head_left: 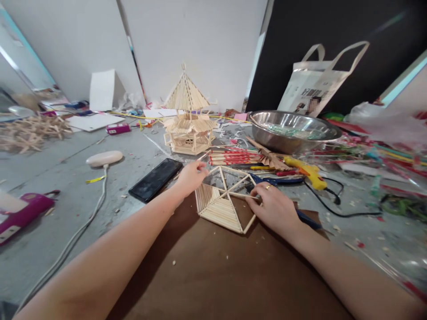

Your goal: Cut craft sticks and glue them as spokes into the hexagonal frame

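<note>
A hexagonal frame of thin wooden sticks (pixel 220 202) lies on a brown board (pixel 213 271), partly filled with rows of sticks. My left hand (pixel 191 177) rests at the frame's far left corner, fingers curled and pinching a thin stick. My right hand (pixel 271 206), with a ring on one finger, sits at the frame's right side, fingertips pinched on a stick that lies across the frame's middle.
A finished stick pagoda (pixel 187 118) stands behind the frame. A black phone (pixel 155 179) lies left of it. Bundled sticks (pixel 233 157), a yellow glue gun (pixel 308 172) with black cord, blue-handled scissors (pixel 276 180) and a steel bowl (pixel 293 129) crowd the right. A white cable (pixel 86 222) runs on the left.
</note>
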Action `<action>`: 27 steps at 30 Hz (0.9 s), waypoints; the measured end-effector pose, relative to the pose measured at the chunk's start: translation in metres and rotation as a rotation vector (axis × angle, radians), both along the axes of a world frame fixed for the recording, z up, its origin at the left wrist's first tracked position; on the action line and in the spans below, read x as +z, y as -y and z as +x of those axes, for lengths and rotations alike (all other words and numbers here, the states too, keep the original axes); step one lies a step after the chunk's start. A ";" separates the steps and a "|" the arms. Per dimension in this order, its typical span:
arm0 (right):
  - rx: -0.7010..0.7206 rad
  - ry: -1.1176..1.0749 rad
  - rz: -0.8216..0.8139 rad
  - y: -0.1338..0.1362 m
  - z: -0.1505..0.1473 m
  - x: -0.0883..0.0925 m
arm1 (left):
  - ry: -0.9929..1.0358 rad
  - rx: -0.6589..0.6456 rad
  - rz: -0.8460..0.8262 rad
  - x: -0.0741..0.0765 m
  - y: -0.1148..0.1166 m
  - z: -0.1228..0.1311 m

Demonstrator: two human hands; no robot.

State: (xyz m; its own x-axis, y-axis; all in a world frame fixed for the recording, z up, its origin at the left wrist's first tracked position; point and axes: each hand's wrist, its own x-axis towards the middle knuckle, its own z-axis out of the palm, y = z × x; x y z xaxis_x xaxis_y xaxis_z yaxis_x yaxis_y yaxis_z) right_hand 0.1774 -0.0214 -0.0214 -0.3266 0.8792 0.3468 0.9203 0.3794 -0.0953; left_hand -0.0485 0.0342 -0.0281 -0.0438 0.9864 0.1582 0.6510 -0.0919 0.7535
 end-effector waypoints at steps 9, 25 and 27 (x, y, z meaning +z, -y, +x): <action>0.110 0.020 -0.109 0.004 -0.003 -0.002 | 0.424 0.091 -0.062 -0.005 -0.003 0.000; 0.255 -0.076 -0.188 0.004 -0.001 -0.003 | -0.079 -0.042 0.476 0.028 0.027 0.018; 0.237 -0.112 -0.150 0.003 -0.001 -0.006 | -0.346 -0.319 0.563 0.037 0.056 0.040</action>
State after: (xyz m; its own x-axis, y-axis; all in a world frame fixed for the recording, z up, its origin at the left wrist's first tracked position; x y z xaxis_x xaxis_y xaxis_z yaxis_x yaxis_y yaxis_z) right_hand 0.1765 -0.0245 -0.0272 -0.4959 0.8271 0.2645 0.7884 0.5566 -0.2621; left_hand -0.0083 -0.0218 0.0087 0.3759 0.7084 0.5974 0.7203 -0.6289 0.2926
